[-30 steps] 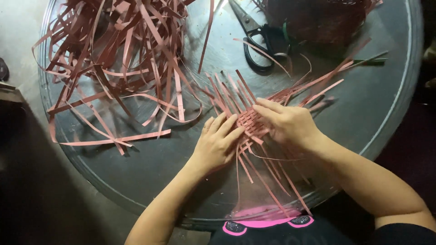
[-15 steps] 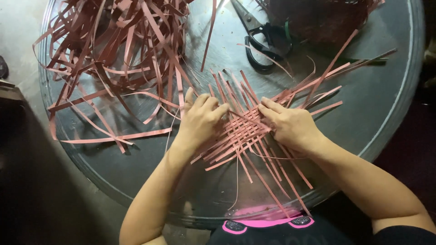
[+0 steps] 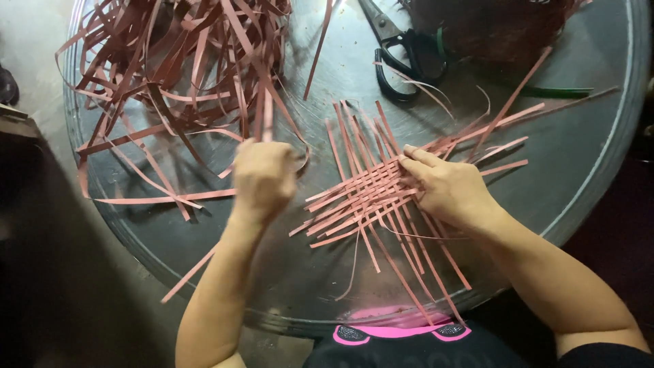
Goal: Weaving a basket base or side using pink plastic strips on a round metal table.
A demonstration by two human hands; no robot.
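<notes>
Looks like a little craft workshop corner where I sit, pretty rough and handmade. My desk (image 3: 586, 157) is a round, scuffed metal top over a bare concrete floor (image 3: 34, 82), with a big messy pile of reddish-brown strips (image 3: 177, 75) heaped on it. There's a half-woven mat (image 3: 368, 194) in front of me and black-handled scissors (image 3: 402, 51) by a dark woven basket (image 3: 497, 27).

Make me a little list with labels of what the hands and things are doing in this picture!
surface: round grey metal tray
left hand: closed on loose pink flat strips from the tangled pile
right hand: pressing flat on the woven pink strip mat
mat: criss-crossed strips, ends sticking out all around
scissors: black-handled scissors lying at the tray's far side, untouched
far right: dark woven basket, partly out of view
</notes>
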